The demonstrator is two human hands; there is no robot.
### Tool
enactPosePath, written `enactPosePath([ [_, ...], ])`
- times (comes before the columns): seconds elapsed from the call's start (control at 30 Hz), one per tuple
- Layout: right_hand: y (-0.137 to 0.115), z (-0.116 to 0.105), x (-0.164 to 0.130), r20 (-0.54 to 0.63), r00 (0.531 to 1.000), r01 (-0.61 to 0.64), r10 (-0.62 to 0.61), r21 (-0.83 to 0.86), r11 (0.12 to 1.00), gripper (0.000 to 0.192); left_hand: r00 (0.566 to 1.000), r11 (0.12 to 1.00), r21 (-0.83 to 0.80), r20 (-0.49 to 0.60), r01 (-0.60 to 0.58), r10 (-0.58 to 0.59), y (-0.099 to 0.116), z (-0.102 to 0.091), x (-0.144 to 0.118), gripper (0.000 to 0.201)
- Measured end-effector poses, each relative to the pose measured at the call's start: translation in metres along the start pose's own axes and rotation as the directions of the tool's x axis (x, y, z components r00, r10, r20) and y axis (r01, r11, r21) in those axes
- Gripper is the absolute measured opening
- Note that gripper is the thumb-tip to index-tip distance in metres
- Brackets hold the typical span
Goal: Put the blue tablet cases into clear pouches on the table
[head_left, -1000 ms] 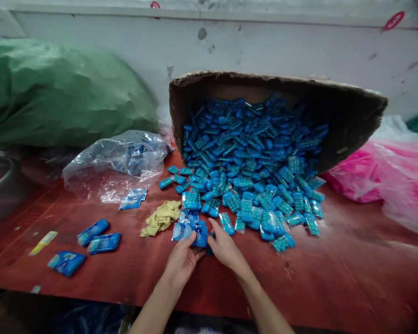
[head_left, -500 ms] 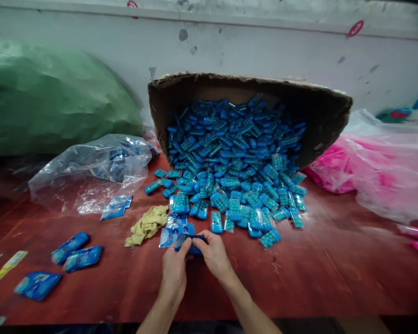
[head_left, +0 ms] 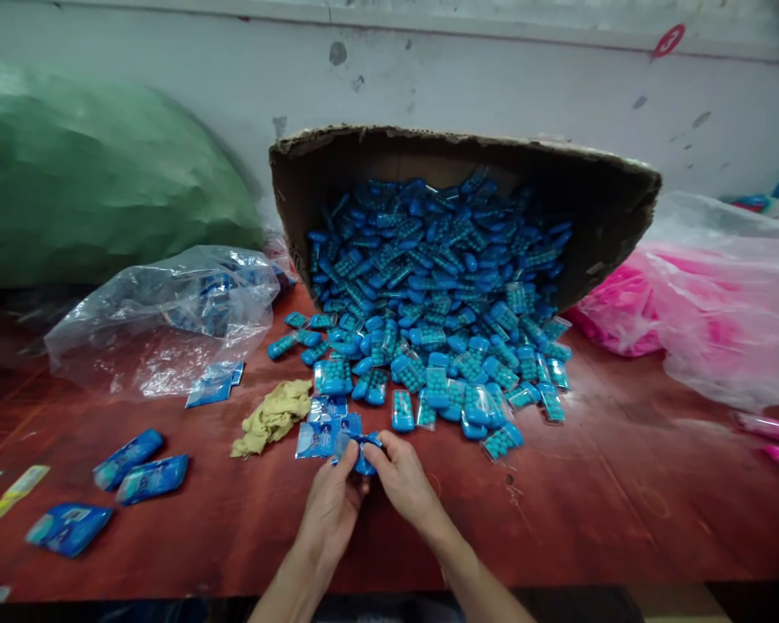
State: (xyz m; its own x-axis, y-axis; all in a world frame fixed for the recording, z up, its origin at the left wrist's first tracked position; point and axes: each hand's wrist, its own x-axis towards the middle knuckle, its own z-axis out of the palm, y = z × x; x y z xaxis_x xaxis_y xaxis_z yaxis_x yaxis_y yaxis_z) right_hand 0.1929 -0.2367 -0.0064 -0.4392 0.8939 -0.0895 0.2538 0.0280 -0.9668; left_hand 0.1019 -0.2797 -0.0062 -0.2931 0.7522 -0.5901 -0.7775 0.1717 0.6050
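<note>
My left hand [head_left: 333, 504] and my right hand [head_left: 402, 478] meet over the red table [head_left: 623, 510], both pinching one small blue packet [head_left: 363, 452] between the fingertips. Just beyond the fingers lie a few flat blue sachets [head_left: 321, 433]. Behind them a tipped cardboard box [head_left: 614, 216] spills a large heap of blue blister packs [head_left: 441, 303] toward me. A crumpled yellow cloth [head_left: 273, 415] lies left of the sachets.
A clear plastic bag [head_left: 169, 320] lies at the left with a green sack [head_left: 97, 182] behind it. Three filled blue packets [head_left: 126, 472] and a yellow strip [head_left: 14, 493] lie near the left front edge. Pink-filled bags [head_left: 688, 303] sit at the right.
My hands have come together on the small blue packet and lifted it slightly off the sachets. The view shifted a little to the right.
</note>
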Motion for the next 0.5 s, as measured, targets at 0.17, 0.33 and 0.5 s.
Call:
enactPosePath([
  [0.17,-0.004,-0.016,0.000,0.068,0.995,0.079,-0.069,-0.169,0.982,0.037,0.998,0.996,0.069,0.001,0.059,-0.059,0.005,-0.006,-0.005,0.019],
  [0.33,-0.004,-0.031,0.020,-0.192,0.971,-0.037,-0.143,-0.709,0.704,0.017,0.989,0.992,0.045,-0.098,0.114,-0.109,0.007,-0.006,-0.006,0.015],
  [0.5,0.003,-0.026,0.036,-0.159,0.982,-0.091,-0.105,-0.877,0.472,0.028,0.982,0.988,-0.025,-0.104,0.153,-0.155,0.008,-0.006,-0.009,0.017],
])
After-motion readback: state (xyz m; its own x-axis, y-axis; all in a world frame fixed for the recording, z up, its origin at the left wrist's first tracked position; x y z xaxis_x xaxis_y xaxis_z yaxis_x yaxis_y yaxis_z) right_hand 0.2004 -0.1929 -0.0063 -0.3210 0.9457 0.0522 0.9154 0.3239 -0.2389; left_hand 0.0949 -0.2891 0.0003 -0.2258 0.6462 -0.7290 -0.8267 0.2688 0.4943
